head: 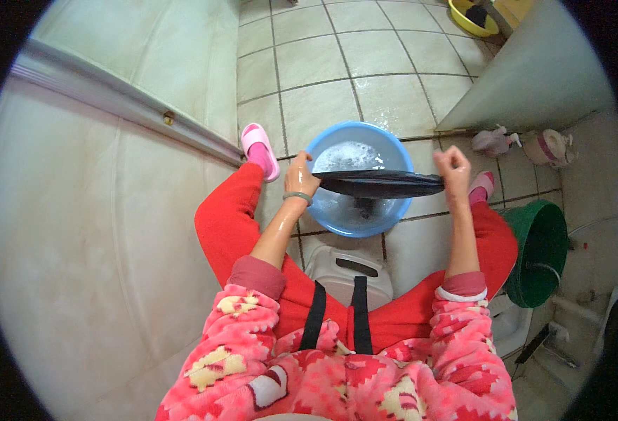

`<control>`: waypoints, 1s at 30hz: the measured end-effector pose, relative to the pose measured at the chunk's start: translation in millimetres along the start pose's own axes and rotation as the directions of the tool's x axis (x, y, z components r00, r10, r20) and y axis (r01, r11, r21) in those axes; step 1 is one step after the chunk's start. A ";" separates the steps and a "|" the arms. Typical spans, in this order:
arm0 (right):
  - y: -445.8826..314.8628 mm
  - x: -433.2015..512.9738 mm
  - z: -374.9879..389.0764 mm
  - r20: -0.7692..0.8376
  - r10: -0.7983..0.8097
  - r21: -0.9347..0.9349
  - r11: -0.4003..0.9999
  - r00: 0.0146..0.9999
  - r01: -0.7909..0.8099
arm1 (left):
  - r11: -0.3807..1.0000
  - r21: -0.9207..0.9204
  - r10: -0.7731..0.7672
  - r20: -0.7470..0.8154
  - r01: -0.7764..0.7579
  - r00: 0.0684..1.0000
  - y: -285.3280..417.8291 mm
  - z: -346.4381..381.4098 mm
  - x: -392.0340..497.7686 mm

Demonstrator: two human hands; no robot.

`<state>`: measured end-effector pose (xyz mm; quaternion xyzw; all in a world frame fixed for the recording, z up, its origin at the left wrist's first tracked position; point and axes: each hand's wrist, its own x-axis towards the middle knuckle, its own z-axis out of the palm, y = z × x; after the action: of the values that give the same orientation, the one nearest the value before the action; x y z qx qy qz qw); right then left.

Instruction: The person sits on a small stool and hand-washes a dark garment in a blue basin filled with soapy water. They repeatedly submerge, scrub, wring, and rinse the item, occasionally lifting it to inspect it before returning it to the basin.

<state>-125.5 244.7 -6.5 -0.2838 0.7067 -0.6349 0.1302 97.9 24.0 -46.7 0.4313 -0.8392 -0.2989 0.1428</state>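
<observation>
Between my hands a piece of black cloth (377, 184) is stretched sideways above a blue plastic basin (359, 231). My left hand (302, 176) grips one end over the basin's left rim; a bracelet circles that wrist. My right hand (453, 168) is closed on the other end, out past the right rim. Both hands look wet. Soapy water with white foam (351, 155) fills part of the basin. Under the stretched cloth a dark patch shows in the water; I cannot tell whether it is cloth or a shadow.
A white plastic stool (335, 266) stands between my knees. To the right are a green bucket (519, 231), two bottle-like containers (490, 142) and a door panel (530, 79). A yellow basin (469, 23) with something dark sits far off. A wall (66, 210) rises on the left.
</observation>
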 end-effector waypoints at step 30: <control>92.4 -17.4 -21.0 -0.518 0.629 0.428 0.777 0.579 -0.461 | 0.946 -0.128 0.288 -0.085 -0.298 0.954 14.5 -40.6 14.3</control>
<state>-144.7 274.9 -95.9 0.2001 0.6749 -0.7021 0.1076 100.5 3.6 -6.2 0.3002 -0.8659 -0.3183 0.2425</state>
